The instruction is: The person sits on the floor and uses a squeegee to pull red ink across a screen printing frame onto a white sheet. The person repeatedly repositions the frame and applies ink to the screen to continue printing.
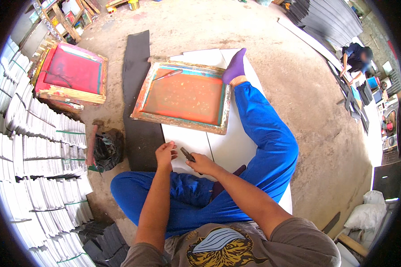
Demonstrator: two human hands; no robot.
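My right hand [201, 163] is wrapped round a pair of dark pliers [188, 155], whose jaws point up and left toward my other hand. Close by on the left, my left hand [165, 154] is raised with its fingers curled in. Anything pinched there is too small to make out. Both hands are above a white board [189, 140], between my bent legs. Just beyond them lies a screen-printing frame [182, 95] with worn wooden edges and orange mesh. A thin tool like a screwdriver [168, 74] rests across its upper left part.
A pink-red screen frame [72, 71] stands at the far left, above tall white bundled stacks [35, 151]. A dark strip [136, 89] and a black plastic bag [108, 149] lie nearer. My purple-socked foot [236, 66] touches the frame's right side. Another person [357, 60] bends at the far right.
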